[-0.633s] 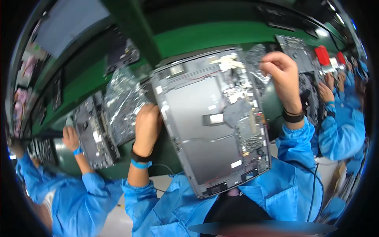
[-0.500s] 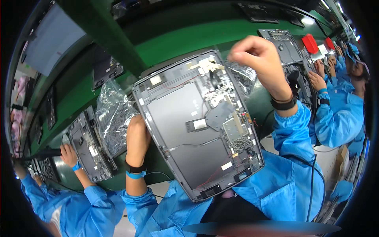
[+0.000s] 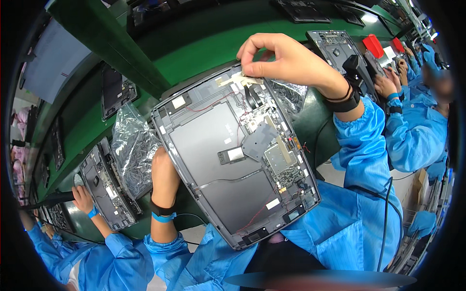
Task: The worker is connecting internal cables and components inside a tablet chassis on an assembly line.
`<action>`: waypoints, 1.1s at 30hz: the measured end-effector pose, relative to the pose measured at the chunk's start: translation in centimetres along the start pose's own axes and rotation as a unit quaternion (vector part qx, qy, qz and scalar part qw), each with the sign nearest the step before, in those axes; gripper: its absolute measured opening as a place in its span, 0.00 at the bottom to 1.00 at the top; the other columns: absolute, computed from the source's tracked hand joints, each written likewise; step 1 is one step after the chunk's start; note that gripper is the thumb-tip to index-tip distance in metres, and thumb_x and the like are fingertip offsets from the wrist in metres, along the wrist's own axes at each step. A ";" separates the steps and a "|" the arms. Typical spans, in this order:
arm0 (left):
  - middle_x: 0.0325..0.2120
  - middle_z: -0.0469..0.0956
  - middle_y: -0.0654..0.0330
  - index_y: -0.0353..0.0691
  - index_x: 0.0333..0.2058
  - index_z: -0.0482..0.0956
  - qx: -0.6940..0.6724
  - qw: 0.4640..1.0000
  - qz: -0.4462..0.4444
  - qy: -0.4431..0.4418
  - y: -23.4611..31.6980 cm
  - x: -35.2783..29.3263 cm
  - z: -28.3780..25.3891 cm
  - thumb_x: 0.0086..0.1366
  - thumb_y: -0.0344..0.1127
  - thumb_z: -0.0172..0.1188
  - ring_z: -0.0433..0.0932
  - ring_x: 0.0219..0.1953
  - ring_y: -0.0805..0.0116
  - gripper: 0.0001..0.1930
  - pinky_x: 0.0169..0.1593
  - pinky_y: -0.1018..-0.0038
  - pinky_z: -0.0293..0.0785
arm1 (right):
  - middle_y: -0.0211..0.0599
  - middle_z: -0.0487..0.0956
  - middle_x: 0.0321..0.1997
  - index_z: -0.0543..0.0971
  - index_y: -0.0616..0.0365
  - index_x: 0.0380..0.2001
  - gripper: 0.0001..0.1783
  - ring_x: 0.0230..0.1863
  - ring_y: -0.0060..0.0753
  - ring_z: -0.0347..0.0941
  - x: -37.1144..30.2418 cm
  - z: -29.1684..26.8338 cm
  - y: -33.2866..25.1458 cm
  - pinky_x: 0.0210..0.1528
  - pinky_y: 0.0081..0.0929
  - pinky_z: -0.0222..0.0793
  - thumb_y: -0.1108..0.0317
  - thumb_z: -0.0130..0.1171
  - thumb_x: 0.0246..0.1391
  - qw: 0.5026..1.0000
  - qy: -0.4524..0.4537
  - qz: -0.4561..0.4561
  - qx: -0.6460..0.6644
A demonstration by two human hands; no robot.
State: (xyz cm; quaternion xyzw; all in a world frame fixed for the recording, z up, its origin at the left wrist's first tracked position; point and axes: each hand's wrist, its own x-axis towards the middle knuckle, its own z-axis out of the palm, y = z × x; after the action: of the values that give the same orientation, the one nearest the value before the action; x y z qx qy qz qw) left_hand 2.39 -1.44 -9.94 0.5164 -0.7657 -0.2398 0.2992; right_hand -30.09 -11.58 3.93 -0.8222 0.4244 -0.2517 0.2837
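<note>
right hand [image 3: 289,60] at tape [image 3: 237,78]: grip unclear | left hand [image 3: 163,166]: grip hidden | white label [image 3: 273,203]: unreadable

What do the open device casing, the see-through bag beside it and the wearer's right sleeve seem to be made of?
Open device casing: metal or coated plastic, unclear which; smooth, dark grey, dull sheen.
See-through bag: likely thin plastic film; glossy, with bright glints along its creases.
Right sleeve: probably synthetic fabric; blue, slightly shiny, soft folds.

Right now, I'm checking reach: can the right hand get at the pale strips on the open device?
Probably yes: the right hand is beside the pale strips, with nothing visible between.
</note>
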 end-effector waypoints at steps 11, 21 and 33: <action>0.26 0.75 0.44 0.33 0.33 0.79 0.018 0.999 0.009 0.046 0.1 -0.6 0.8 0.50 0.24 0.58 0.73 0.31 0.44 0.09 0.35 0.57 0.69 | 0.43 0.74 0.17 0.76 0.66 0.35 0.13 0.22 0.45 0.73 -0.7 0.4 -3.3 0.28 0.37 0.68 0.71 0.55 0.44 0.993 0.020 0.071 -0.095; 0.27 0.78 0.48 0.31 0.33 0.79 0.071 0.987 -0.063 0.129 1.4 -1.0 -2.2 0.53 0.20 0.59 0.77 0.30 0.54 0.07 0.36 0.66 0.73 | 0.46 0.76 0.20 0.77 0.65 0.35 0.12 0.23 0.43 0.74 -0.5 0.6 -2.6 0.28 0.36 0.68 0.72 0.53 0.46 0.995 0.021 0.048 -0.083; 0.31 0.79 0.54 0.29 0.36 0.76 -0.445 0.877 -0.051 0.175 8.2 0.1 -8.6 0.63 0.26 0.59 0.76 0.29 0.72 0.05 0.35 0.78 0.73 | 0.34 0.70 0.15 0.76 0.65 0.37 0.13 0.18 0.26 0.67 0.2 0.8 -2.8 0.23 0.26 0.61 0.75 0.52 0.45 0.997 0.014 -0.002 -0.080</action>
State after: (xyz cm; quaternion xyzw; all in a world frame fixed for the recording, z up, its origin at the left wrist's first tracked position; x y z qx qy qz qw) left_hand 3.16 0.83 1.68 0.4001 -0.4858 -0.4758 0.6144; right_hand -27.90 -10.17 5.26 -0.8393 0.4457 -0.2290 0.2109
